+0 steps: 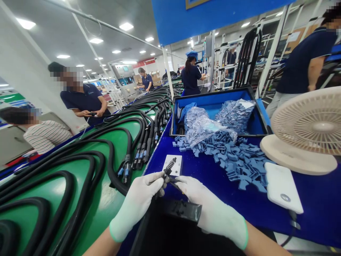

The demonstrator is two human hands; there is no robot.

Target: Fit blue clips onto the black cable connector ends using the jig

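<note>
Left of the hand [137, 202], matt rubber cables [110, 174] lie on a glossy green belt [53, 192]; ahead, matt blue plastic clips [234, 163].

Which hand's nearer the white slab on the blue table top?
Right hand: nearer, to the slab's left and slightly lower in view. Left hand: farther off, on the far side of the right hand from the white slab.

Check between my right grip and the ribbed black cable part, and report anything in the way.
Nothing visible stands in the way. The gloved right grip meets the dark lower end of the ribbed black cable part, which the left grip also holds. The white card lies beyond it.
</note>
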